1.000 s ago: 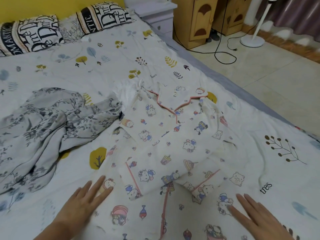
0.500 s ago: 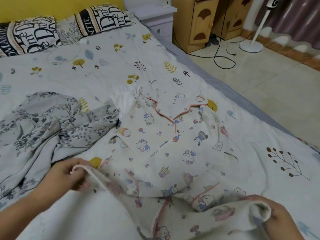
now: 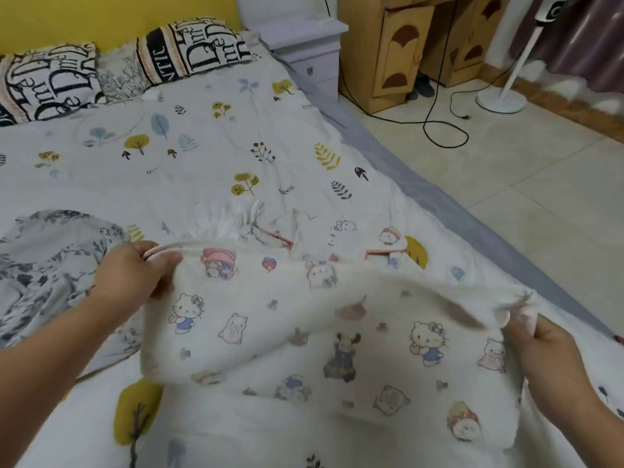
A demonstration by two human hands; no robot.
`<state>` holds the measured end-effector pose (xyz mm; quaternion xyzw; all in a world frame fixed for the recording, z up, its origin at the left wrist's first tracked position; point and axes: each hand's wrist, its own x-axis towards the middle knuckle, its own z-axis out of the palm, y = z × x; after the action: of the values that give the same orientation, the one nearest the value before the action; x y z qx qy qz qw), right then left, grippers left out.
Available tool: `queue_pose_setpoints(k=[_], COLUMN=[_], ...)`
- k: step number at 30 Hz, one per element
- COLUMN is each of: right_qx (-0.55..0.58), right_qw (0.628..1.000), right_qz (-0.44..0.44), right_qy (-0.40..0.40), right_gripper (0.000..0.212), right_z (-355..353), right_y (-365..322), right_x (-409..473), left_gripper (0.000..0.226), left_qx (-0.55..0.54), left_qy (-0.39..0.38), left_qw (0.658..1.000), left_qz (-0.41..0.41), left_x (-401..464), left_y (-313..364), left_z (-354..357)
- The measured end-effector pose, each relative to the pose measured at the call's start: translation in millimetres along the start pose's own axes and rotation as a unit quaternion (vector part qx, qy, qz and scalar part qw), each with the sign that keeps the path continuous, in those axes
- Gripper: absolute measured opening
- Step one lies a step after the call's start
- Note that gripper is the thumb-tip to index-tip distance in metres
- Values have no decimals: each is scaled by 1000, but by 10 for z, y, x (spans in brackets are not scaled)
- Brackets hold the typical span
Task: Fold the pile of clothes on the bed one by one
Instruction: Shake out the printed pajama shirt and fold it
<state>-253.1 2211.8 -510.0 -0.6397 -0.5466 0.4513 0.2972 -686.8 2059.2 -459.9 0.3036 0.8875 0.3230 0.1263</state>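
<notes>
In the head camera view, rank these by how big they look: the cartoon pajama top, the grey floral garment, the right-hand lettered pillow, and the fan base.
1. Cartoon pajama top, though it is nearest the camera.
2. Grey floral garment, partly cut off by the frame edge.
3. Right-hand lettered pillow.
4. Fan base, farthest away.

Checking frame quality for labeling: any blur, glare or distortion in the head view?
Head view: motion blur on the lifted cartoon-print pajama top, prints smeared; both hands, left hand and right hand, fairly sharp. Lighting soft, no glare. Wide-angle bending at the bed edge.
</notes>
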Motion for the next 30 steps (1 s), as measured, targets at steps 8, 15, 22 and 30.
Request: queue_pose_setpoints(k=[8, 15, 22, 30], right_qx=[-25, -23, -387, -535], right_qw=[999, 993, 896, 821], right_qz=[-10, -39, -213, -107], right_qy=[25, 110, -39, -168], right_gripper=[27, 30, 61, 74], right_z=[311, 489, 1144, 1317], right_y=[-132, -404, -205, 263], right_x=[752, 1116, 530, 786], left_gripper=[34, 47, 65, 83], left_qx=[166, 40, 303, 457], left_qy=[72, 147, -65, -218], left_qw=[983, 988, 897, 844], left_qz=[23, -12, 317, 179], left_x=[574, 736, 135, 299], left_y=[198, 443, 286, -174], left_z=[390, 660, 1362, 1645])
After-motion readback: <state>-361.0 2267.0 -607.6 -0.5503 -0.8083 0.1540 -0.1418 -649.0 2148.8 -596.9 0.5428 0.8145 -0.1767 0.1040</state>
